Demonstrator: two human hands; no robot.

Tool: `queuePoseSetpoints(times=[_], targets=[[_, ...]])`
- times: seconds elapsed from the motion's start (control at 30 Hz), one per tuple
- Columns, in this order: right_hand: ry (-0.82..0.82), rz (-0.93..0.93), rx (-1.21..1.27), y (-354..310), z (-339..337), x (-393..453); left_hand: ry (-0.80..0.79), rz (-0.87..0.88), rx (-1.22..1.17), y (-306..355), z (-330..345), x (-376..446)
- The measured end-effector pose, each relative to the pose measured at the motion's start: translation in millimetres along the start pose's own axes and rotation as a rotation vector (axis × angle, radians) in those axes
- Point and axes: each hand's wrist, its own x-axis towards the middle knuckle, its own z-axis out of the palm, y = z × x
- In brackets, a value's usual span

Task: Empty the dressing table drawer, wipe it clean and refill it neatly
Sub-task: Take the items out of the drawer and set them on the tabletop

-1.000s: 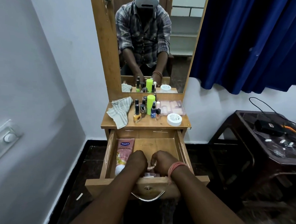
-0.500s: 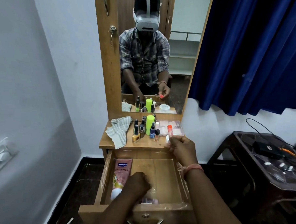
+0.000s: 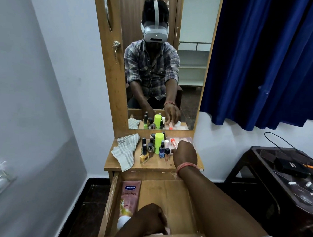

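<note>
The wooden drawer (image 3: 163, 194) stands pulled out below the dressing table top (image 3: 149, 168). A pink Vaseline tube (image 3: 129, 198) lies along its left side. My left hand (image 3: 151, 220) is curled at the drawer's front over a small pink item (image 3: 167, 231), mostly hidden. My right hand (image 3: 185, 153) reaches over the table top and pinches a small orange-capped tube (image 3: 173, 140) above a pink palette (image 3: 186, 138). A striped cloth (image 3: 126, 151) lies at the top's left.
Several small bottles crowd the top's middle, among them a lime-green bottle (image 3: 159, 143) and a yellow nail polish (image 3: 144, 156). A mirror (image 3: 189, 74) rises behind. A dark side table (image 3: 269, 160) with cables stands right, under a blue curtain (image 3: 273, 61).
My right hand has lifted out of the drawer with the orange-capped tube and carried it up to the table top by the palette. My left hand stays at the drawer's front.
</note>
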Motion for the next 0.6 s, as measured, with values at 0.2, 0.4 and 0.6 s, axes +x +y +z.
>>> queuePoseSetpoints(times=[0.2,0.4,0.6], targets=[[0.103,0.070,0.220,16.0,-9.8,-11.0,0.000,0.071,0.155,1.1,-0.2,3.0],[0.145,0.169,0.427,49.7,-20.3,-51.2,0.077,0.105,0.104,7.1,-13.4,-6.4],[-0.119,0.059,0.378,50.9,-23.7,-90.3,0.265,0.069,-0.918,25.0,-39.7,-11.2]])
